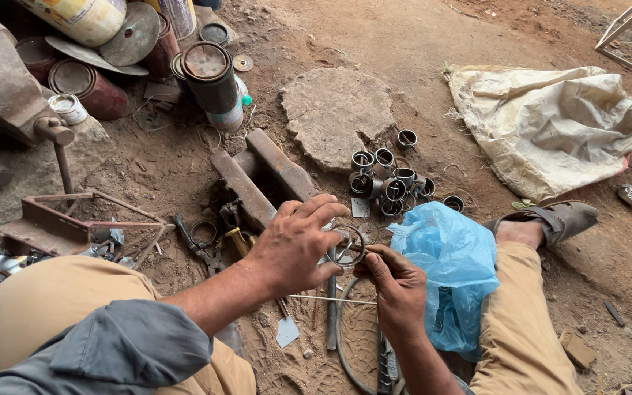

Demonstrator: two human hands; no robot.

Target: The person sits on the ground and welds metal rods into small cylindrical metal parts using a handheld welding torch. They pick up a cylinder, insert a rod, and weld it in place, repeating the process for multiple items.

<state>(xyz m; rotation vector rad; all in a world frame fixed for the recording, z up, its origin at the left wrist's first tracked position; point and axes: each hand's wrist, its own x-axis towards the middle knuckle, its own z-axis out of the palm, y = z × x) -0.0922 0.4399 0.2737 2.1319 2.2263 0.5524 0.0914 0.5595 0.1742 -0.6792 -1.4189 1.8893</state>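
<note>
Small metal ring point(348, 245) sitting over the ground between both hands, just past the two steel bars point(261, 179). Likely light, stiff and hard-edged, so best gripped at the rim rather than across the inner spokes. Left hand point(294, 245) arching over it, fingers spread and pressing down on the near rim. Right hand point(396, 289) pinching the ring's lower edge with thumb and fingertips. Lying beyond: a cluster of short pipe pieces point(385, 179), a blue plastic bag point(448, 271), a thin rod point(330, 299).
</note>
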